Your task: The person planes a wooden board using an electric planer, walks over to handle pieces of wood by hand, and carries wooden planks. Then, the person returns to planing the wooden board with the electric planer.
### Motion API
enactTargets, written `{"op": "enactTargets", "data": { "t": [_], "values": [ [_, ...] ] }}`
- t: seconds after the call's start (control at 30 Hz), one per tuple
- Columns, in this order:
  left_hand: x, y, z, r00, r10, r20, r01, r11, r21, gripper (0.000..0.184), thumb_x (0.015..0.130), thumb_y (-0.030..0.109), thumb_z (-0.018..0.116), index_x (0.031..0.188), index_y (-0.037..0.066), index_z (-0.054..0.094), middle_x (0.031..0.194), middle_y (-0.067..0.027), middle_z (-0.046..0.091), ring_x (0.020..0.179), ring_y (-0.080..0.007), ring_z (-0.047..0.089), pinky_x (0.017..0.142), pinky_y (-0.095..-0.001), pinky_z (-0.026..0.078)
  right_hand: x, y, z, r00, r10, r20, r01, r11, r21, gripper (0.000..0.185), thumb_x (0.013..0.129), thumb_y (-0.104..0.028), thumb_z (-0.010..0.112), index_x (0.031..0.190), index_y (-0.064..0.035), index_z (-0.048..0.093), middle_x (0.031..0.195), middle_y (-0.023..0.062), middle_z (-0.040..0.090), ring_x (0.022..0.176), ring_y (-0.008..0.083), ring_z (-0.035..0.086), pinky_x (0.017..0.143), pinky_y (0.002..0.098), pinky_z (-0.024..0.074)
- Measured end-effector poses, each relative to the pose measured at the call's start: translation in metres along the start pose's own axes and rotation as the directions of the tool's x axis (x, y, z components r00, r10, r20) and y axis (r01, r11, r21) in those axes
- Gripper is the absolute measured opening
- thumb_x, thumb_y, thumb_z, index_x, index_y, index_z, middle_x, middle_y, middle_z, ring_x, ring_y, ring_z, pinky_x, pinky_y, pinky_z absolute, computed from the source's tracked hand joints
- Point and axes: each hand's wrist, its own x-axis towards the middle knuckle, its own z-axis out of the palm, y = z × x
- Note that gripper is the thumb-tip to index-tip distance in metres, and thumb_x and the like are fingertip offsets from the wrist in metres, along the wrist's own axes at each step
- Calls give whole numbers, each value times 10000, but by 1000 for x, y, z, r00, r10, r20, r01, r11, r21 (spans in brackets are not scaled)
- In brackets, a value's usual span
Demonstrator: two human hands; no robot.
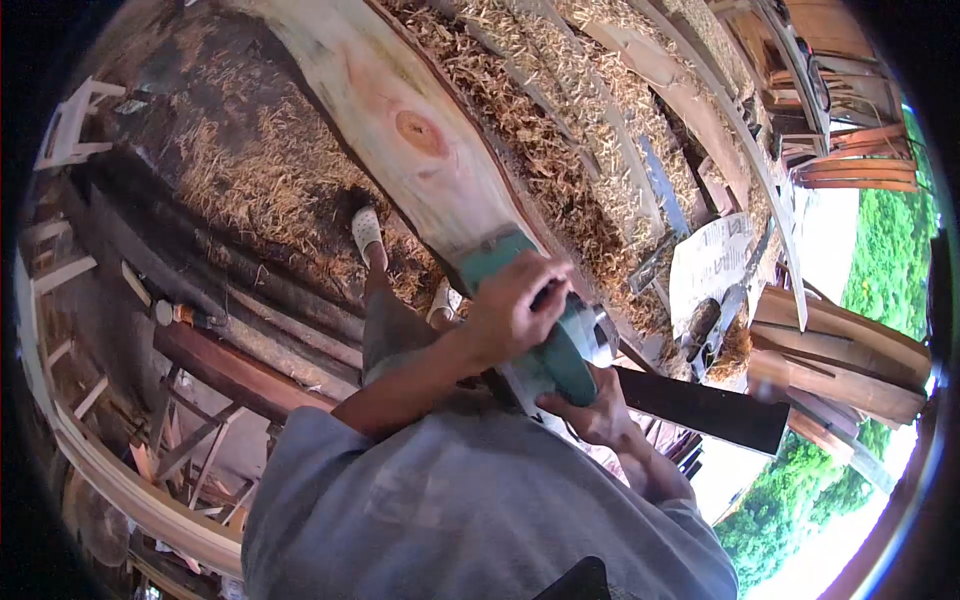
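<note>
A teal power planer (563, 362) rests on a long pale board (400, 120), at the end near my body. My left hand (518, 302) is closed around the tool's front grip, with a dark part showing between thumb and fingers. My right hand (597, 408) is wrapped around the rear of the planer, close to my grey shirt. A shiny round metal part (604, 338) sits on the tool's side. The board has a wavy bark edge and a reddish knot (420, 131). The underside of the planer is hidden.
Wood shavings (255, 150) cover the floor on both sides. Beams (260, 370) and a wooden stand lie at left. Loose planks (660, 75), a printed sheet (710, 265) and a dark flat piece (705, 408) are at right. My white clogs (367, 230) are beside the board.
</note>
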Motion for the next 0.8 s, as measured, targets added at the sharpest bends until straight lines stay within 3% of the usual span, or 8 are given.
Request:
{"op": "enactTargets", "data": {
  "t": [0.17,0.3,0.4,0.53,0.57,0.63,0.73,0.8],
  "values": [
    [65,-18,-73,996,-33,-88,37,998,45,215,852,48,705,1062,56,659,850,-123,643,761,-283,658,665,-357,526,60,-79,14,988,-144,56,143,990,14,447,840,-302,794,1111,25,651,936,134,734,860,173,689,796,350,539],
    [119,-32,-134,988,-28,-154,42,995,91,197,846,56,709,1038,41,668,853,-121,655,750,-275,660,671,-356,528,109,-154,28,993,-82,80,89,991,-95,450,831,-298,799,1119,17,655,931,131,735,855,166,688,794,352,541],
    [163,-53,-181,992,-89,-94,102,986,134,207,862,139,741,1027,28,679,928,-126,708,826,-210,696,748,-337,546,147,-193,47,995,-82,61,78,995,65,443,831,-290,797,1121,12,654,948,132,732,863,163,685,799,352,540],
    [224,-82,-235,990,-135,-30,137,985,106,218,903,169,695,1069,28,686,928,-37,684,844,-121,616,785,-294,516,198,-254,68,907,-422,-17,420,897,137,402,838,-273,793,1138,-36,669,986,96,730,891,144,662,786,334,526],
    [239,-89,-249,989,-146,5,145,985,90,213,911,171,683,1071,31,690,929,-22,675,858,-113,598,802,-285,506,215,-263,76,881,-471,-26,467,861,200,428,830,-276,794,1152,-30,656,1001,111,727,897,164,667,803,340,524],
    [266,-91,-265,979,-186,-79,198,962,189,252,922,190,669,1114,28,690,949,-37,682,859,-141,609,834,-278,490,235,-285,80,875,-472,-108,476,880,13,414,817,-349,786,1000,11,696,811,168,707,739,237,684,704,382,543],
    [276,-98,-277,970,-239,-36,241,942,235,320,937,212,675,1165,-11,651,857,-12,625,783,-99,547,731,-248,454,252,-268,99,772,-578,-265,589,807,-44,452,790,-358,773,792,85,680,643,254,639,652,393,689,635,458,559],
    [250,-89,-253,963,-261,-71,271,936,223,338,944,230,679,1164,-24,646,785,29,554,722,-67,474,651,-227,397,219,-239,87,809,-511,-291,536,844,10,449,788,-345,767,811,93,670,686,277,647,710,424,685,671,477,561]
  ]
}}
